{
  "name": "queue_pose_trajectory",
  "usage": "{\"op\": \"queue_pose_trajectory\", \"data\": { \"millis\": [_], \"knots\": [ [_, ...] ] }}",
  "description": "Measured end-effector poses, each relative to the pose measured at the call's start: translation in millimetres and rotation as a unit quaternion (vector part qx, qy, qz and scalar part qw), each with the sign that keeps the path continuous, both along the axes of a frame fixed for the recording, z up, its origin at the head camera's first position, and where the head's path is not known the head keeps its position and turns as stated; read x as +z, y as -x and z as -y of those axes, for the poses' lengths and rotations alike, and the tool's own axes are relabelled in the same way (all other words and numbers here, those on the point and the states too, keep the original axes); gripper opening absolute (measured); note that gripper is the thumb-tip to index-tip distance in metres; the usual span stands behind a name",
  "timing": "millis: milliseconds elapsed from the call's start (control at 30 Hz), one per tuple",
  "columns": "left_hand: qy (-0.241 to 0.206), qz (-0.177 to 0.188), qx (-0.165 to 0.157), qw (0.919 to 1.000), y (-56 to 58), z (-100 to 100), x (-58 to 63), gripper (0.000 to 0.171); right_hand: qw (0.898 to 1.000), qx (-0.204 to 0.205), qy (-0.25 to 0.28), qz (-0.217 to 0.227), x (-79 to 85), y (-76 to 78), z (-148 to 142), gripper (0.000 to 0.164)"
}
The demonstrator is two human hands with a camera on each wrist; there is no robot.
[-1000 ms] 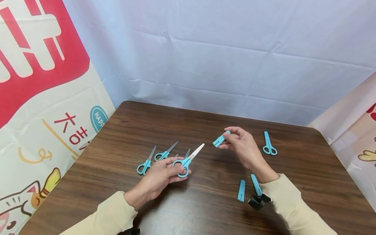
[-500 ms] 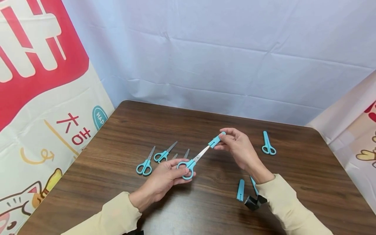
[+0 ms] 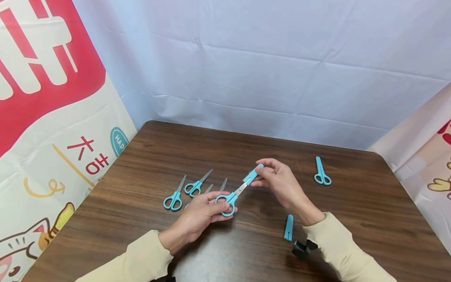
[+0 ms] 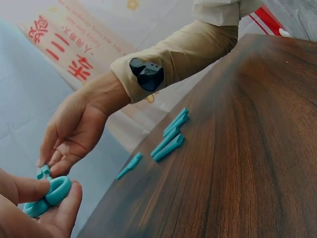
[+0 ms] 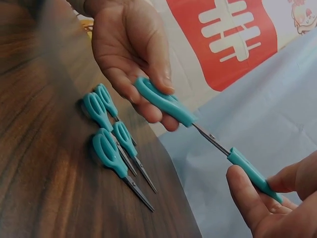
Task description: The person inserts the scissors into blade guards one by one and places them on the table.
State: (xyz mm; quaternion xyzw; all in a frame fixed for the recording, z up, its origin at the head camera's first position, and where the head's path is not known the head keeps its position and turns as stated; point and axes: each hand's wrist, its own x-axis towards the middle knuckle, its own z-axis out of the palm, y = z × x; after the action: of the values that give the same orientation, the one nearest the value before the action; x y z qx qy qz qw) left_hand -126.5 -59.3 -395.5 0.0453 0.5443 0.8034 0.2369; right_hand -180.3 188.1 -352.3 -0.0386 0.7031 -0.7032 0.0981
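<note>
You had soft, bright light in the head view, with pale glare on the table (image 3: pixel 260 250) toward six o'clock; both wrist views looked dimmer.

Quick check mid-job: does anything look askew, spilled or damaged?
Nothing stands out: the left hand holds the scissors, the right hand pinches the cover, partly over the blades and roughly in line. No spill or damage shows.

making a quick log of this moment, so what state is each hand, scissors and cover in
Left hand: holding scissors by the handles
Held scissors: blades closed, partly covered
Right hand: pinching a cover
Held cover: partway onto the blades
Four bare scissors: uncovered, closed, on the table
Separate scissors: covered, on the table
Loose covers: lying without scissors
</note>
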Motion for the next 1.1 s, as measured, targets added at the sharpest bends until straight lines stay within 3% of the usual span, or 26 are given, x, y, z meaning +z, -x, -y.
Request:
{"op": "queue_pose_trajectory", "data": {
  "millis": [333,1100],
  "knots": [
    [-0.003,0.0,0.002,1.0,3.8,-2.1,0.5,0.043,1.0,0.023,0.002,0.002,-1.0,-6.2,7.0,0.032],
    [0.012,-0.004,0.009,0.9999,2.2,-7.6,6.0,0.038,1.0,0.024,0.006,-0.01,3.5,-9.5,3.4,0.028]
  ]
}}
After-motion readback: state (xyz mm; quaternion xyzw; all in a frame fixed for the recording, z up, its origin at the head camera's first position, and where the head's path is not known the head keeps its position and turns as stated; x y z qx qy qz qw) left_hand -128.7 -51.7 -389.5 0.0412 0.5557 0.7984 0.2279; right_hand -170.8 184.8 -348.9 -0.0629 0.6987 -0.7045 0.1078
